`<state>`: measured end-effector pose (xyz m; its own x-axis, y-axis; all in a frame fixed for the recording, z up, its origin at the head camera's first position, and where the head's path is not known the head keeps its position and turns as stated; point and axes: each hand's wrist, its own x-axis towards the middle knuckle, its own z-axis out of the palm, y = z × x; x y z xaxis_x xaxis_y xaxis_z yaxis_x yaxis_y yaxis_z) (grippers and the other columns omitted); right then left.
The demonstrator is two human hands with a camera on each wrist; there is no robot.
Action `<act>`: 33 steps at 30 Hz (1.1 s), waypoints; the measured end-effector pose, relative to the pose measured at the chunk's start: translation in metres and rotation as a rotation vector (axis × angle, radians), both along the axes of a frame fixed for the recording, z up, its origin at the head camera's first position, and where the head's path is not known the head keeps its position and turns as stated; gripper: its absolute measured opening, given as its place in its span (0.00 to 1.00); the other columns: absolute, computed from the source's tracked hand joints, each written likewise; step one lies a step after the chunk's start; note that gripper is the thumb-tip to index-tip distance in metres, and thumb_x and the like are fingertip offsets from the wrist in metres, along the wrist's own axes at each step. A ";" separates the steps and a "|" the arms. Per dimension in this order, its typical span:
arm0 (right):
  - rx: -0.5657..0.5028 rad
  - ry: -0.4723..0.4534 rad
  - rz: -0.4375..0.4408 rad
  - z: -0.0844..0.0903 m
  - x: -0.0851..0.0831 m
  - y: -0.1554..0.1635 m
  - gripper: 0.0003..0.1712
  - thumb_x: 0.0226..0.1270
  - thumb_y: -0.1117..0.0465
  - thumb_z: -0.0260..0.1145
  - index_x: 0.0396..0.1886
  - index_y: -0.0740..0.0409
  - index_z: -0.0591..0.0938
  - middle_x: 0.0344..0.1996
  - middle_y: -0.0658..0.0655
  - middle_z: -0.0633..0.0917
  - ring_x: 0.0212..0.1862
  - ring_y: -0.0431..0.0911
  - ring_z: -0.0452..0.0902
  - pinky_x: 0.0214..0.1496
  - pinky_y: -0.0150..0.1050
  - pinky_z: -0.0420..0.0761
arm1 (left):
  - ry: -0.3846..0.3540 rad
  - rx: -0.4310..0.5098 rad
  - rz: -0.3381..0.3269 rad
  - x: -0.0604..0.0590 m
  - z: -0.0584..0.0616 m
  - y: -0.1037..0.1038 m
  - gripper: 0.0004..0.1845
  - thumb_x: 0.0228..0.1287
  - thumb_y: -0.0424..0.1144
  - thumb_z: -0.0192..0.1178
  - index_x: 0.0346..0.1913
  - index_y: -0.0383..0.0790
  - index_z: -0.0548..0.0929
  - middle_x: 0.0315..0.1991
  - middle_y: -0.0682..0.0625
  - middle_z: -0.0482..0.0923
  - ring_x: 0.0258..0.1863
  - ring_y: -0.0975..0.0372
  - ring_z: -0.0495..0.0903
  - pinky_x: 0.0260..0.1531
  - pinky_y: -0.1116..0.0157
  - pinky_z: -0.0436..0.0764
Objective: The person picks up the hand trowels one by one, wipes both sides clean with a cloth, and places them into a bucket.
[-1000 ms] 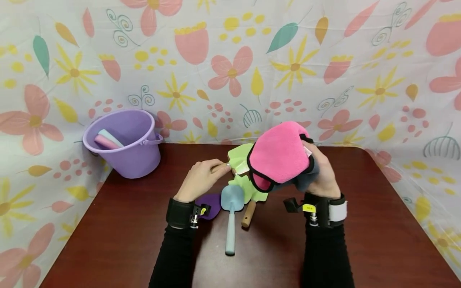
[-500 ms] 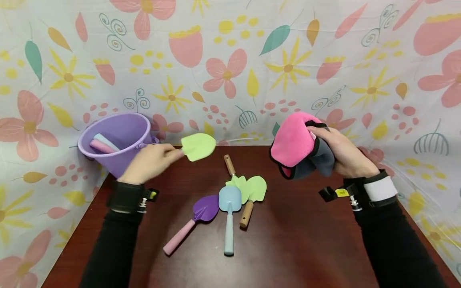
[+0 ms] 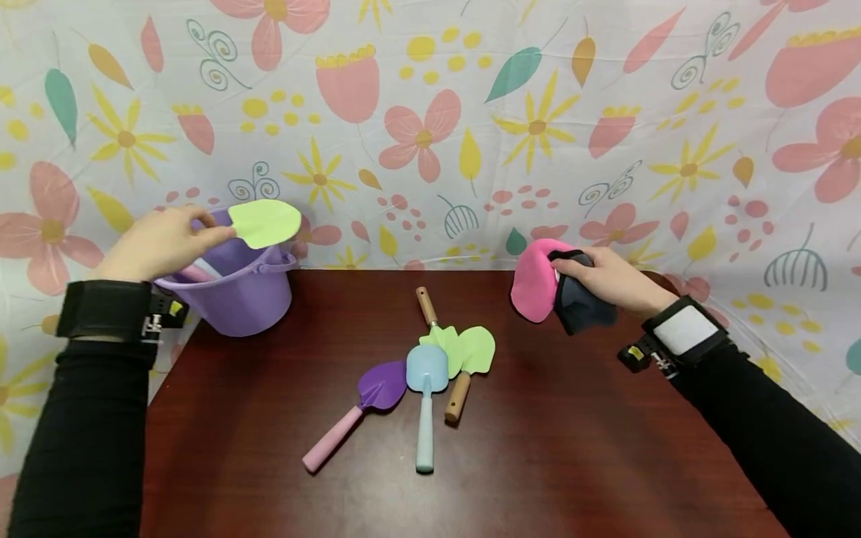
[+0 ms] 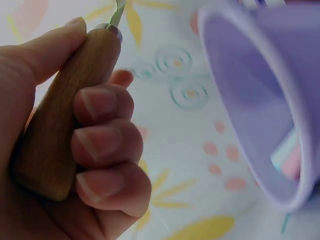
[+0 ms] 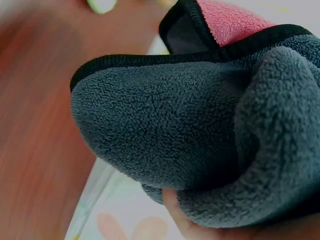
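My left hand (image 3: 164, 240) grips a small trowel by its wooden handle (image 4: 67, 112), the light green blade (image 3: 265, 223) overlapping the rim of the purple bucket (image 3: 252, 302) in the head view. Inside that bucket, pink and pale blue handles (image 4: 290, 157) show. At the table's far right, my right hand (image 3: 622, 280) pinches a folded cloth (image 3: 538, 280), pink on one face and dark grey on the other, with black edging. The cloth's grey side (image 5: 160, 115) fills much of the right wrist view.
Mid-table lie a purple trowel with a pink handle (image 3: 382, 386), a pale blue trowel (image 3: 427, 370), and two light green tools with wooden handles, one a spade (image 3: 477, 350), the other (image 3: 440, 338) partly covered. A flower-printed sheet (image 3: 403, 134) hangs behind the brown table (image 3: 538, 448).
My left hand has lifted the green trowel off the pile and carried it left to the bucket. My right hand has moved the cloth rightward, away from the tools.
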<state>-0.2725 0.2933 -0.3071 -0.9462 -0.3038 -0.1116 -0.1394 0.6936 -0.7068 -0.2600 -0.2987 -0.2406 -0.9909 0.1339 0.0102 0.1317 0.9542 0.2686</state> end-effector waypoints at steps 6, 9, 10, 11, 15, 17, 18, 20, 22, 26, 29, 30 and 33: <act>0.217 0.096 0.047 -0.025 -0.007 0.009 0.26 0.75 0.39 0.52 0.46 0.58 0.79 0.31 0.59 0.77 0.33 0.52 0.74 0.36 0.43 0.71 | -0.048 -0.043 0.052 -0.004 0.008 -0.038 0.36 0.70 0.64 0.47 0.46 0.28 0.79 0.40 0.32 0.77 0.36 0.43 0.75 0.34 0.48 0.71; 0.292 0.118 0.024 -0.043 -0.007 0.012 0.28 0.74 0.38 0.53 0.55 0.55 0.78 0.42 0.60 0.80 0.41 0.53 0.74 0.41 0.47 0.71 | -0.073 -0.066 0.066 -0.004 0.007 -0.051 0.33 0.71 0.63 0.45 0.29 0.33 0.75 0.25 0.42 0.74 0.26 0.50 0.72 0.26 0.55 0.67; 0.305 0.122 0.015 -0.049 -0.006 0.014 0.28 0.74 0.39 0.53 0.56 0.56 0.77 0.43 0.60 0.80 0.42 0.54 0.74 0.42 0.47 0.71 | -0.088 -0.069 0.072 -0.004 0.006 -0.054 0.32 0.71 0.63 0.45 0.26 0.35 0.72 0.23 0.44 0.72 0.25 0.51 0.72 0.25 0.56 0.66; 0.316 0.123 0.006 -0.055 -0.006 0.015 0.27 0.74 0.39 0.53 0.55 0.56 0.77 0.42 0.60 0.81 0.42 0.54 0.74 0.41 0.48 0.71 | -0.101 -0.071 0.075 -0.004 0.004 -0.056 0.32 0.71 0.64 0.45 0.22 0.38 0.69 0.21 0.47 0.70 0.23 0.53 0.70 0.23 0.58 0.64; 0.341 0.149 -0.038 -0.076 -0.003 0.019 0.21 0.74 0.44 0.55 0.45 0.58 0.78 0.34 0.57 0.79 0.37 0.53 0.73 0.39 0.48 0.70 | -0.129 -0.081 0.071 -0.007 -0.004 -0.061 0.31 0.71 0.63 0.47 0.17 0.42 0.67 0.19 0.47 0.71 0.24 0.53 0.73 0.23 0.58 0.67; 0.344 0.158 -0.062 -0.085 -0.001 0.018 0.19 0.74 0.46 0.55 0.43 0.58 0.77 0.32 0.57 0.78 0.36 0.53 0.72 0.38 0.47 0.69 | -0.119 -0.108 0.088 -0.008 -0.009 -0.062 0.32 0.70 0.63 0.47 0.18 0.41 0.69 0.21 0.43 0.73 0.26 0.49 0.75 0.24 0.55 0.69; 0.342 0.159 -0.076 -0.089 0.000 0.017 0.18 0.74 0.47 0.55 0.43 0.59 0.77 0.32 0.58 0.78 0.36 0.54 0.72 0.38 0.47 0.69 | -0.116 -0.121 0.098 -0.009 -0.012 -0.063 0.32 0.70 0.63 0.47 0.19 0.39 0.71 0.24 0.39 0.75 0.28 0.46 0.76 0.26 0.52 0.70; 0.350 0.161 -0.110 -0.096 0.001 0.014 0.19 0.74 0.47 0.56 0.45 0.60 0.77 0.35 0.61 0.79 0.38 0.56 0.73 0.37 0.50 0.71 | -0.118 -0.156 0.114 -0.011 -0.019 -0.065 0.33 0.69 0.64 0.47 0.26 0.35 0.78 0.32 0.31 0.77 0.33 0.39 0.77 0.29 0.45 0.71; 0.365 0.149 -0.146 -0.102 0.002 0.010 0.23 0.74 0.46 0.55 0.52 0.61 0.76 0.41 0.65 0.79 0.43 0.60 0.73 0.38 0.56 0.72 | -0.124 -0.178 0.124 -0.014 -0.026 -0.066 0.34 0.69 0.63 0.47 0.36 0.31 0.82 0.41 0.24 0.75 0.39 0.32 0.75 0.33 0.40 0.70; 0.404 0.087 -0.210 -0.110 0.000 0.003 0.30 0.74 0.43 0.53 0.64 0.60 0.70 0.56 0.71 0.74 0.57 0.69 0.65 0.43 0.72 0.66 | -0.154 -0.200 0.133 -0.023 -0.044 -0.067 0.31 0.69 0.58 0.49 0.39 0.28 0.83 0.48 0.21 0.73 0.44 0.29 0.73 0.38 0.36 0.70; 0.421 0.040 -0.234 -0.115 -0.004 -0.002 0.32 0.74 0.44 0.51 0.68 0.60 0.66 0.60 0.73 0.69 0.61 0.72 0.57 0.46 0.77 0.59 | -0.162 -0.221 0.139 -0.028 -0.058 -0.064 0.28 0.68 0.55 0.52 0.35 0.29 0.83 0.47 0.22 0.74 0.45 0.31 0.74 0.40 0.35 0.70; 0.426 0.031 -0.238 -0.117 -0.005 -0.003 0.32 0.74 0.44 0.51 0.69 0.60 0.66 0.61 0.74 0.68 0.62 0.73 0.56 0.47 0.78 0.57 | -0.166 -0.228 0.142 -0.029 -0.061 -0.062 0.28 0.68 0.55 0.53 0.35 0.29 0.83 0.47 0.22 0.74 0.45 0.32 0.74 0.41 0.35 0.70; 0.447 0.018 -0.244 -0.124 -0.008 -0.005 0.33 0.74 0.45 0.52 0.70 0.60 0.65 0.62 0.74 0.67 0.62 0.73 0.54 0.48 0.81 0.53 | -0.185 -0.224 0.143 -0.031 -0.069 -0.056 0.28 0.67 0.56 0.56 0.35 0.27 0.82 0.44 0.23 0.75 0.44 0.31 0.74 0.41 0.36 0.71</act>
<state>-0.2803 0.2887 -0.4311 -0.9867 0.0003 -0.1626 0.0551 0.9415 -0.3324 -0.2911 -0.3550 -0.3096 -0.9821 -0.0284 -0.1862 -0.0396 0.9976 0.0567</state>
